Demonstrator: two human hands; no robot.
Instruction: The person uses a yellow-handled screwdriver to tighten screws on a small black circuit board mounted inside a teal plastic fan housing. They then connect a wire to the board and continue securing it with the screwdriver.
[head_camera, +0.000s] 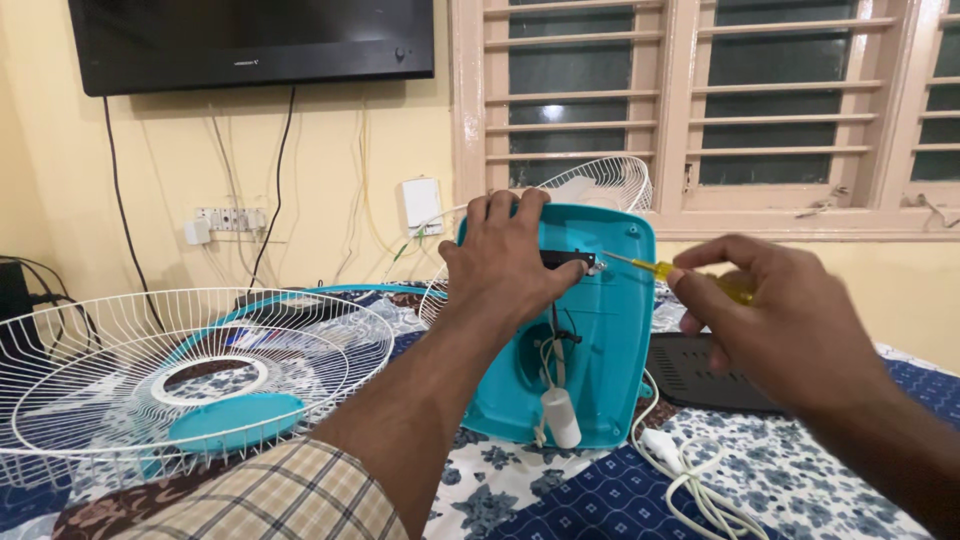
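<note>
The teal plastic fan housing stands upright on the patterned bedspread, its open back showing dark wires and a white cylindrical capacitor hanging near the bottom. The left hand grips its top edge, fingers curled over it. The right hand is closed around a yellow-handled screwdriver, tip at a small screw beside a black part near the top.

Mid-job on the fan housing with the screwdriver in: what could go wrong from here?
1. The screwdriver tip may slip off the fastener toward the left hand bracing the teal housing.
2. The white capacitor hangs on loose wires and could snag.
3. The upright housing rests on soft bedding and may tip if the grip of the left hand loosens.
</note>
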